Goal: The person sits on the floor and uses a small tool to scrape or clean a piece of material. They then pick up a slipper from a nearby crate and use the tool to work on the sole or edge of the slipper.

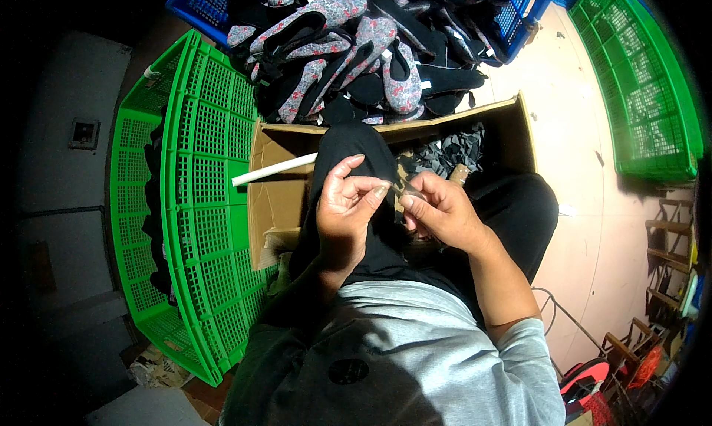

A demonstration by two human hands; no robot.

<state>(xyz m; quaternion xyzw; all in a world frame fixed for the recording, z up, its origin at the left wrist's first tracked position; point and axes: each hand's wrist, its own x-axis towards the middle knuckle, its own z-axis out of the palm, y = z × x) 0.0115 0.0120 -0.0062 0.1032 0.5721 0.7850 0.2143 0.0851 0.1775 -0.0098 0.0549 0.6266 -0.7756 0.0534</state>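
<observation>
One grey shirt (pixel 460 329) sits below one left hand (pixel 345 211) and one right hand (pixel 449 217), both pinching something indistinct (pixel 399 191).

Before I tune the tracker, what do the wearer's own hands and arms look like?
The left hand and right hand are bare: no gloves, rings or watch visible. The right sleeve is short, plain light grey; the left sleeve sits in deep shadow, its edge hard to make out. No cables or markings show on either arm.
</observation>
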